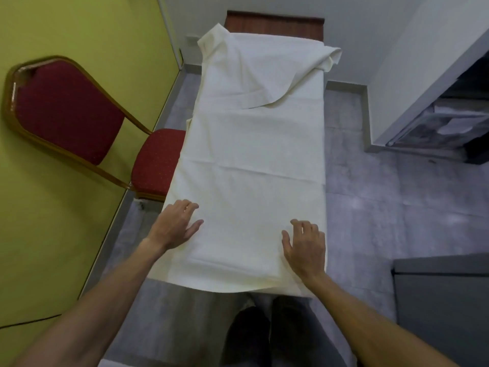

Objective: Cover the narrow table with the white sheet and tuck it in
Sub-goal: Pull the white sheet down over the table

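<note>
White sheet [251, 160] is lying along the length of the narrow table [275, 25], covering nearly all of it — only a strip of dark wood is showing at the far end, where the cloth is folded back on itself in a loose flap with one corner bunching over the right edge. At the near end the hem is hanging a little way past the table's edge. It looks like thin, light cotton: soft, limp, likely to wrinkle and slide over the surface rather than staying put, so the sensible places to take hold would be the hems and corners, pinching a fold of the overhang before pushing it under. The left hand [176, 225] is resting near the left edge with fingers [189, 207] spread and nearly flat on the cloth, gripping nothing. The right hand [305, 246] is sitting by the right edge with fingers [308, 226] slightly curled, tips pressing the fabric, also holding nothing. A red chair [87, 120] is standing just beside the table's left side, which may be crowding the tuck there.
</note>
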Demonstrator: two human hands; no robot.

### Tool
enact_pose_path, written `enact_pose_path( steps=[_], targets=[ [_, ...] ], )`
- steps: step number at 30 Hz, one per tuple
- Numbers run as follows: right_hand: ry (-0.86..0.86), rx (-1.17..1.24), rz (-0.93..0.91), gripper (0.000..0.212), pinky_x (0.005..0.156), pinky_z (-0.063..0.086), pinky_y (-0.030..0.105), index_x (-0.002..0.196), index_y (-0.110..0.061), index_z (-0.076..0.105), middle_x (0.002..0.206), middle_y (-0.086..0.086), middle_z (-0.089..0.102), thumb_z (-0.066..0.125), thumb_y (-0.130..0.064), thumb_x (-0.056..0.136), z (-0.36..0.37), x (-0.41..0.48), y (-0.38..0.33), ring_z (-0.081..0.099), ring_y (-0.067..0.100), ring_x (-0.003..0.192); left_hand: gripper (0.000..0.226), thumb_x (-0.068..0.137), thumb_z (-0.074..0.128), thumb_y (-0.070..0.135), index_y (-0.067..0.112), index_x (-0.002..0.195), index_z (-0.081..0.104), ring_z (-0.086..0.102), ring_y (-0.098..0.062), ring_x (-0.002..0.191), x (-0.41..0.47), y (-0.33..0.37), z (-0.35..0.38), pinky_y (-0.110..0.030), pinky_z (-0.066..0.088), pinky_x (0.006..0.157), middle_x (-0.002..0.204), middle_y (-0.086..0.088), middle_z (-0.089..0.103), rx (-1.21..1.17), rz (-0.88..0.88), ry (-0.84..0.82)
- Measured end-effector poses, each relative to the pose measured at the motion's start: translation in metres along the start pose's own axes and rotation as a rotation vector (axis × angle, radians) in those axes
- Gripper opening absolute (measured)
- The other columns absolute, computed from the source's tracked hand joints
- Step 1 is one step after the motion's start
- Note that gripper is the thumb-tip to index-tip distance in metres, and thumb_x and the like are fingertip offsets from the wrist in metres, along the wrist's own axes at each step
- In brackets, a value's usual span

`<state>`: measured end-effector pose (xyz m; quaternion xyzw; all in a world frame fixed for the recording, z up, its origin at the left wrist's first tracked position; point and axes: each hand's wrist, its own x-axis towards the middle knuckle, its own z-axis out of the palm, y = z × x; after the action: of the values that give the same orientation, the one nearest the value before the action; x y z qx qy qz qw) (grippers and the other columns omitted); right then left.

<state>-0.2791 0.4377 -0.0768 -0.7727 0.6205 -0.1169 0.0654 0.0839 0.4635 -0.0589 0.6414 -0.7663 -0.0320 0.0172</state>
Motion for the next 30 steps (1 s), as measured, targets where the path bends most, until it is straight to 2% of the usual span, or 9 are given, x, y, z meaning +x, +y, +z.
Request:
enact_pose_path(
  steps=[2,4,8,12,15,18,22,25,30],
  targets=[
    [0.004,-0.03,0.065,0.045,0.085,0.047,0.048,0.125,-0.009,0.056,0.117,0.014,0.06,0.055,-0.039,0.091,0.002,0.03,0.007,0.057,0.034,0.104,0.052,0.092,0.058,0.047,0.009,0.127,0.052,0.058,-0.029,0.109,0.023,-0.011,0.006,-0.041,0.052,0.086,0.124,-0.014,0.059,0.0,-0.057,-0.011],
    [-0.009,-0.058,0.145,0.056,0.092,0.043,0.054,0.134,-0.007,0.05,0.13,0.019,0.054,0.059,-0.041,0.091,0.008,0.057,0.018,0.052,0.039,0.116,0.06,0.09,0.062,0.046,0.005,0.132,0.049,0.055,-0.035,0.117,0.043,-0.018,0.013,-0.046,0.05,0.09,0.132,-0.019,0.054,-0.005,-0.104,-0.011],
    [-0.022,0.023,0.352,0.065,0.095,0.042,0.058,0.142,-0.001,0.041,0.14,0.028,0.046,0.063,-0.037,0.093,0.018,0.09,0.037,0.05,0.046,0.121,0.069,0.09,0.062,0.044,0.001,0.139,0.041,0.046,-0.041,0.128,0.072,-0.029,0.028,-0.051,0.046,0.097,0.142,-0.026,0.045,-0.063,-0.263,-0.015],
    [-0.096,0.161,0.515,0.067,0.097,0.042,0.055,0.151,-0.003,0.025,0.149,0.023,0.037,0.046,-0.042,0.101,0.029,0.095,0.051,0.047,0.044,0.126,0.074,0.092,0.057,0.047,0.0,0.144,0.032,0.038,-0.047,0.13,0.084,-0.038,0.047,-0.059,0.041,0.099,0.149,-0.03,0.032,-0.116,-0.426,-0.037],
    [-0.155,0.297,0.612,0.068,0.098,0.042,0.052,0.155,-0.009,0.016,0.147,0.024,0.043,0.032,-0.05,0.103,0.039,0.085,0.053,0.05,0.044,0.126,0.08,0.093,0.05,0.055,0.007,0.151,0.022,0.025,-0.048,0.139,0.085,-0.038,0.057,-0.064,0.029,0.105,0.157,-0.026,0.017,-0.128,-0.495,-0.065],
    [-0.106,0.34,0.63,0.062,0.094,0.044,0.052,0.152,-0.01,0.021,0.134,0.029,0.054,0.024,-0.049,0.105,0.046,0.081,0.052,0.055,0.047,0.117,0.084,0.094,0.037,0.063,0.007,0.153,0.014,0.024,-0.046,0.138,0.081,-0.034,0.064,-0.061,0.03,0.105,0.159,-0.024,0.008,-0.184,-0.599,-0.076],
    [-0.07,0.299,0.639,0.055,0.092,0.044,0.052,0.154,-0.009,0.025,0.128,0.031,0.056,0.024,-0.039,0.108,0.048,0.081,0.048,0.056,0.049,0.113,0.08,0.098,0.026,0.058,-0.002,0.15,0.021,0.038,-0.047,0.125,0.074,-0.032,0.07,-0.059,0.041,0.092,0.155,-0.029,0.02,-0.151,-0.612,-0.048],
    [-0.045,0.279,0.609,0.052,0.093,0.044,0.052,0.155,-0.008,0.025,0.131,0.03,0.055,0.025,-0.033,0.109,0.046,0.077,0.044,0.055,0.049,0.115,0.079,0.099,0.026,0.055,-0.005,0.15,0.018,0.029,-0.048,0.136,0.071,-0.029,0.074,-0.058,0.033,0.106,0.156,-0.03,0.018,-0.128,-0.595,-0.034],
    [-0.024,0.309,0.585,0.052,0.109,0.038,0.049,0.153,-0.002,0.029,0.156,0.022,0.037,0.025,-0.03,0.109,0.041,0.057,0.037,0.042,0.041,0.139,0.083,0.097,0.018,0.06,-0.001,0.153,0.01,0.009,-0.041,0.147,0.051,-0.023,0.076,-0.052,0.016,0.119,0.159,-0.026,0.007,-0.108,-0.575,-0.035]
  ],
)
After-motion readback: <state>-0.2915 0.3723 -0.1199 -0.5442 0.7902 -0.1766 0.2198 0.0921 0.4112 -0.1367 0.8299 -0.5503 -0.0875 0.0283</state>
